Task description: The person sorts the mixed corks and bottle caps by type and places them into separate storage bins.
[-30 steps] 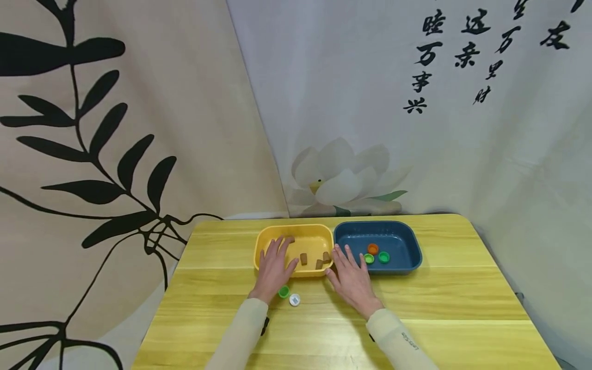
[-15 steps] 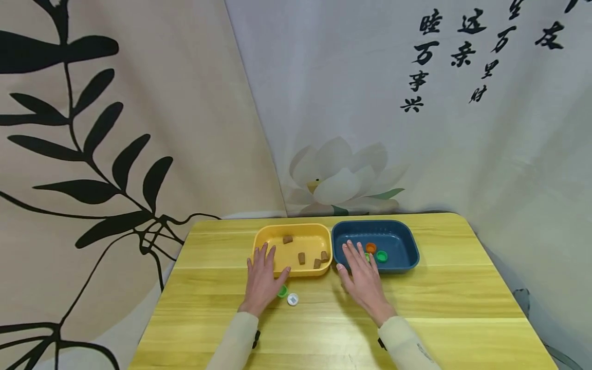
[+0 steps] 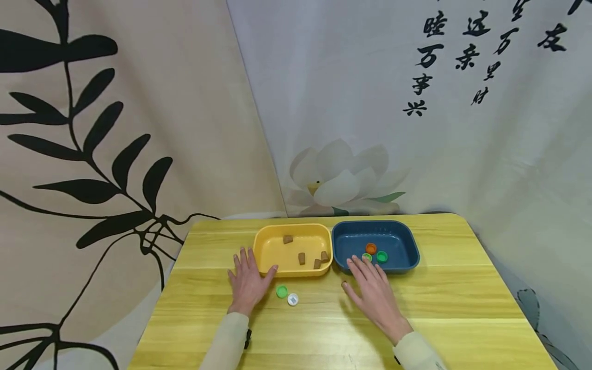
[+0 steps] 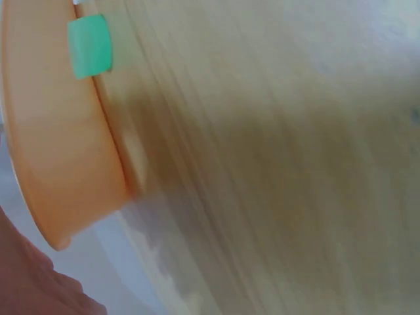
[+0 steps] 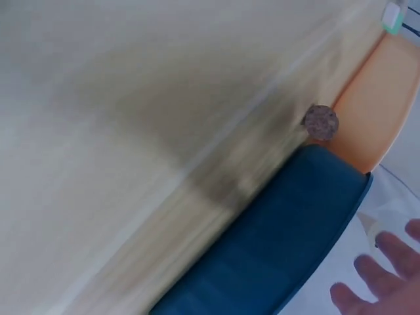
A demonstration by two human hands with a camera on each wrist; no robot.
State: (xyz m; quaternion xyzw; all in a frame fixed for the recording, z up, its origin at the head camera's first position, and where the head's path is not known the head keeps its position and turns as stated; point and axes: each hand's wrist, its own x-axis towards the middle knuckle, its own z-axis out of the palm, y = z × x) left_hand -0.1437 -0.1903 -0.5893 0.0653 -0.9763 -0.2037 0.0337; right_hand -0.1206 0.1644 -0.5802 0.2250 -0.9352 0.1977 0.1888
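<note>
Both hands are laid flat on the table (image 3: pixel 439 298): the left hand (image 3: pixel 247 281) beside the yellow tray (image 3: pixel 268 249), the right hand (image 3: pixel 376 295) near the blue tray (image 3: pixel 407 246). A green cap (image 3: pixel 281 291) and a white cap (image 3: pixel 293 299) lie between them.

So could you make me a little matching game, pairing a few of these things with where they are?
Things:
1. orange cap
2. brown blocks
3. white cap
4. left hand

Places:
A. in the yellow tray
B. flat on the table, left of the yellow tray
C. in the blue tray
D. on the table beside a green cap

Pairs: 1-C, 2-A, 3-D, 4-B
</note>
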